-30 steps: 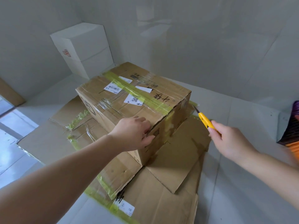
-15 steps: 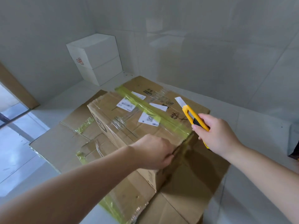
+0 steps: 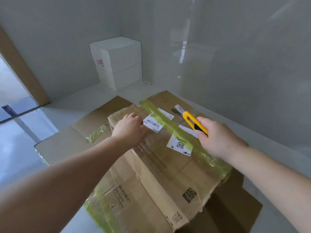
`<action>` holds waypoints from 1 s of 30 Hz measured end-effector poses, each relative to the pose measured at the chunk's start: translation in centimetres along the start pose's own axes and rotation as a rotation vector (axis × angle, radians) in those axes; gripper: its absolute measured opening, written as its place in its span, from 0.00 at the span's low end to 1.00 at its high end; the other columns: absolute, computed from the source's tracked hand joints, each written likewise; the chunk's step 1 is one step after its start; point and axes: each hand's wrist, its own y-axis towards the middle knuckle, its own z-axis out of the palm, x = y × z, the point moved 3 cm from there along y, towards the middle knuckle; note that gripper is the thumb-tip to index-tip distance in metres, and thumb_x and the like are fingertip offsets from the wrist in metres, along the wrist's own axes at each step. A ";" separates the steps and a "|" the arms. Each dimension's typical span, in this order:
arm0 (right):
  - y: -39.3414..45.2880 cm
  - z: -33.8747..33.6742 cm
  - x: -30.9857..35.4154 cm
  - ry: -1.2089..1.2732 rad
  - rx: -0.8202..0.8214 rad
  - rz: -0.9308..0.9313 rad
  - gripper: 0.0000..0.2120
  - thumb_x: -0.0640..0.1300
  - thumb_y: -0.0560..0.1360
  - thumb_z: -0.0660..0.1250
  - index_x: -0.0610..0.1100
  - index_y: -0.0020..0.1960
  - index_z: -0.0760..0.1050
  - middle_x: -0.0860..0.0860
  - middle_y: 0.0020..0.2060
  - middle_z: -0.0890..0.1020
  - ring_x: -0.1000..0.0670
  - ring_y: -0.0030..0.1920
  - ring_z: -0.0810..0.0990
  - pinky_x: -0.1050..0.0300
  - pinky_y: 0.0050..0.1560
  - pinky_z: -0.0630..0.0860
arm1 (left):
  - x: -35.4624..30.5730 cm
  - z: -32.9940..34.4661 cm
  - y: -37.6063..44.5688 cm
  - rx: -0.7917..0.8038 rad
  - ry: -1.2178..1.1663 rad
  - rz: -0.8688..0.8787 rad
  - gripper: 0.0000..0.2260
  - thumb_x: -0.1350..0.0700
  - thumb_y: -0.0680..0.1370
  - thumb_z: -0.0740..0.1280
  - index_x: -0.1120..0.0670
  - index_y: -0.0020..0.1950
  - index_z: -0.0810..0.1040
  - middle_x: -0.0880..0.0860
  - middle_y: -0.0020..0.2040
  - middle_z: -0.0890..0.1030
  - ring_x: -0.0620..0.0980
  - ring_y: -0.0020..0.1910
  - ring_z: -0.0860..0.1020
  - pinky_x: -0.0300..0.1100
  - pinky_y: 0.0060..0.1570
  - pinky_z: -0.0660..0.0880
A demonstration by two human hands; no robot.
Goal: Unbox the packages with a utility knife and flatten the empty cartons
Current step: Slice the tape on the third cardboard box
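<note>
Cardboard fills the middle of your head view: a sealed brown carton (image 3: 161,158) sits on the floor, resting on flattened cardboard sheets (image 3: 67,142) that spread out to its left and beneath its near corner. A strip of yellow-green tape (image 3: 178,133) runs along the carton's top from the far edge toward its near right corner, and clear film wraps the rest. White shipping labels (image 3: 154,125) lie on either side of that tape, one with a barcode, one nearer you with a QR code.

Your left hand (image 3: 130,130) rests on the carton's top near its far left corner, just left of the barcode label; its fingers curl downward against the cardboard, though you cannot tell from here whether they hook over anything. Your right hand (image 3: 217,138) hovers above the right side of the top, fingers clenched round the yellow utility knife (image 3: 193,122). The knife's blade (image 3: 179,108) is extended and points away from you, over the far part of the carton, just right of the tape; whether it touches the surface cannot be told.

Both forearms reach in from the bottom corners of the view, the carton lying between them.

Farther off, a white box (image 3: 117,63) stands in the corner of the pale walls, well apart from the carton.
</note>
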 end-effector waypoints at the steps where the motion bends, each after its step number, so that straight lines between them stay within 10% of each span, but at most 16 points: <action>1: 0.7 -0.1 1.0 -0.037 0.013 -0.002 0.06 0.45 0.79 0.60 0.46 0.54 0.71 0.47 0.35 0.77 0.44 0.33 0.75 0.50 0.35 0.74 | 0.5 0.2 0.5 0.001 -0.004 0.006 0.15 0.50 0.78 0.58 0.52 0.62 0.75 0.51 0.58 0.74 0.52 0.58 0.71 0.46 0.53 0.72; 8: 4.3 -1.5 6.0 -0.172 0.097 0.005 0.19 0.46 0.80 0.59 0.50 0.70 0.65 0.52 0.35 0.73 0.53 0.30 0.70 0.56 0.29 0.65 | 2.6 -1.0 1.4 0.072 -0.116 -0.035 0.15 0.52 0.79 0.56 0.54 0.62 0.74 0.51 0.60 0.74 0.52 0.59 0.71 0.43 0.54 0.70; 18: 8.7 1.0 2.6 -0.038 0.055 -0.107 0.09 0.43 0.78 0.60 0.44 0.58 0.70 0.49 0.35 0.74 0.45 0.34 0.73 0.54 0.33 0.70 | 1.3 0.6 5.2 0.027 -0.062 -0.167 0.11 0.53 0.79 0.57 0.55 0.43 0.76 0.50 0.49 0.75 0.51 0.50 0.74 0.42 0.38 0.70; 30: 11.9 3.8 -0.4 0.258 0.095 -0.187 0.13 0.42 0.78 0.60 0.45 0.62 0.70 0.48 0.41 0.81 0.42 0.41 0.79 0.51 0.40 0.77 | -1.6 -2.2 8.7 -0.031 0.048 -0.276 0.14 0.54 0.79 0.59 0.52 0.61 0.78 0.51 0.57 0.77 0.53 0.56 0.76 0.44 0.49 0.74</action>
